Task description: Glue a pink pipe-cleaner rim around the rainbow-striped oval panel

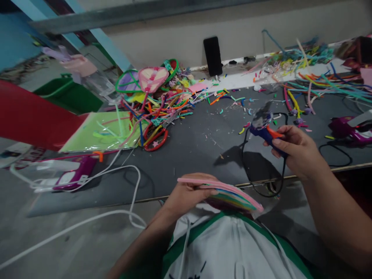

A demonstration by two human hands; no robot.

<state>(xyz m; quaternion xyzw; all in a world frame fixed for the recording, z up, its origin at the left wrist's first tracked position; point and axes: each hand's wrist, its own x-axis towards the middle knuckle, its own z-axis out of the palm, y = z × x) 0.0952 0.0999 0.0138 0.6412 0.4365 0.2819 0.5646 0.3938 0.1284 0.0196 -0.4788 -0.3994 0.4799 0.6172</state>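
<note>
My left hand (193,192) grips a curved craft piece (232,197) of pipe cleaners, with a pink edge and rows of blue, green and yellow beneath. It is held close to my body at the table's front edge. In my right hand (299,151) is a dark blue hot glue gun (264,133) with an orange trigger, its nozzle end pointing up and away to the left. The nozzle is blurred. A black cord hangs in a loop from the glue gun. The two held things are apart, and the fingers of both hands are closed.
Red-handled scissors (156,141) lie by a pile of pipe cleaners (165,104). A purple device (77,172) sits left, another purple device (348,128) right. A phone (213,56) leans on the wall. Pipe cleaner scraps litter the grey table (197,143); a white cable (136,193) hangs over its edge.
</note>
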